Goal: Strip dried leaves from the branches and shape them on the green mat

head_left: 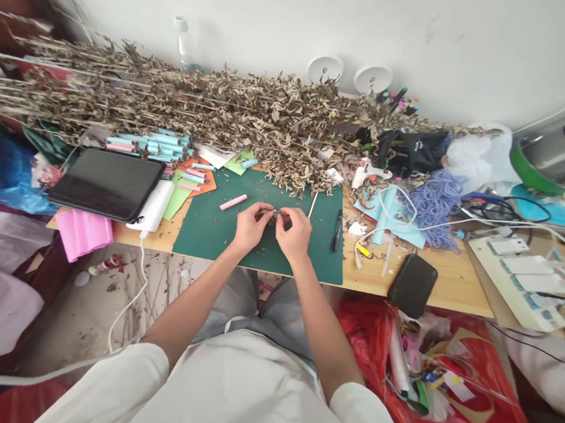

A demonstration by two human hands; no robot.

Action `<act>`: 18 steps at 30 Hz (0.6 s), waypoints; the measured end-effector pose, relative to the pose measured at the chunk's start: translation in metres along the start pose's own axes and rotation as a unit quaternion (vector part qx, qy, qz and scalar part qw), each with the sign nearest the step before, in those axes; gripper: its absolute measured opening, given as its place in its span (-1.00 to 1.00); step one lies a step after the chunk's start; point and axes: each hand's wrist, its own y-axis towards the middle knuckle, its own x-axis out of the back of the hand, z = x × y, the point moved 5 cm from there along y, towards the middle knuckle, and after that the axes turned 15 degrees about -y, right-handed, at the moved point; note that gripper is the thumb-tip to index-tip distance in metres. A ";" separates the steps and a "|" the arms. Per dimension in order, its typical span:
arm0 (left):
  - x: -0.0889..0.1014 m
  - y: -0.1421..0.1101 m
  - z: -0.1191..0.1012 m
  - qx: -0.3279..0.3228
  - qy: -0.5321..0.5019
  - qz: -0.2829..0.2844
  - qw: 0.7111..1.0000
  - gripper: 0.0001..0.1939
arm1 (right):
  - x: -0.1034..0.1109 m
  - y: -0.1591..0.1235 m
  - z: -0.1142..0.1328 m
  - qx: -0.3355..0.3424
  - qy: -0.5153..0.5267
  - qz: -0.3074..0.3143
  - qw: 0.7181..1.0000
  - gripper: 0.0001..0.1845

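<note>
My left hand (252, 226) and my right hand (294, 232) meet over the green cutting mat (207, 228). Both pinch a small bit of dried leaves (276, 215) between thumbs and fingertips; the fingers cover most of it. Just left of my left hand lies a pink paper roll (233, 202) on the mat. To the right of my right hand are a thin pale stick (313, 204) and a black pen (337, 231). A large heap of dried leafy stalks (251, 111) spreads along the back, its edge spilling onto the mat.
At left a black tablet (109, 181) leans on a white power bank (153, 206), near many blue paper rolls (163, 145). Right are a glue gun (371, 173), blue yarn (434, 207), a black phone-like case (412, 284) and a power strip (522, 276). A red bag (501, 418) stands below.
</note>
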 end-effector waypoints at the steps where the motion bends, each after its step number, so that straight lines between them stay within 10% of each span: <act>1: 0.000 0.000 0.000 0.001 -0.001 0.002 1.000 -0.84 | 0.000 0.000 0.001 0.002 0.003 0.001 1.000 -0.88; 18: -0.004 -0.004 0.000 -0.010 0.004 0.035 0.999 -0.87 | -0.006 0.000 0.005 0.035 -0.029 0.025 0.999 -0.83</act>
